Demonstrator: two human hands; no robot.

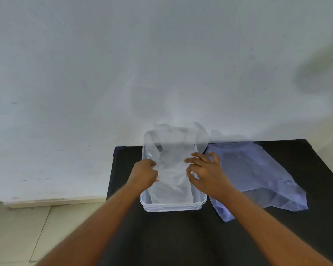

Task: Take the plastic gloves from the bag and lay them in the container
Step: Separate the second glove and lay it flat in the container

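A clear plastic container [173,207] stands on a black table [181,237] near its far edge. Thin see-through plastic gloves [172,169] lie in it, their far ends hanging over the back rim. My left hand [145,172] pinches the left edge of the gloves over the container. My right hand [207,172] rests on their right edge with fingers spread and curled. A pale purple plastic bag [258,177] lies flat on the table just right of the container.
A white wall [123,73] rises right behind the table. A tiled floor [27,227] shows at the lower left, below the table's left edge.
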